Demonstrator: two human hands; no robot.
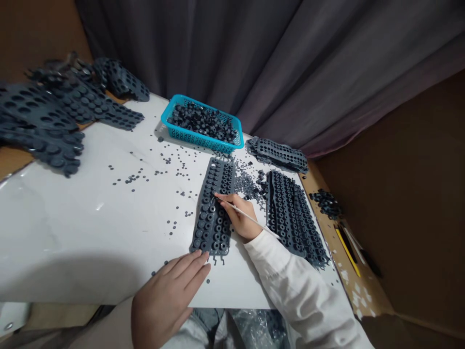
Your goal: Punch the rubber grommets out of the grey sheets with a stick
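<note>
A dark grey rubber sheet (206, 220) with rows of round, cup-like parts lies on the white table in front of me. My left hand (169, 293) is stretched flat, its fingertips resting on the sheet's near left corner. Over the middle of the sheet, my right hand (240, 217) pinches a thin white stick (254, 223) like a pen. The stick's tip is down among the round parts; exactly what it touches is too small to tell. Small dark discs (247, 186) are heaped just right of the sheet, and others are scattered to its left.
Behind the sheet stands a turquoise basket (203, 143) full of small dark rubber pieces. Stacked sheets lie to the right (290, 213) and back right (278, 154). More sheets (83, 104) pile up at the far left. A yellow-handled tool (348, 250) lies beyond the right edge.
</note>
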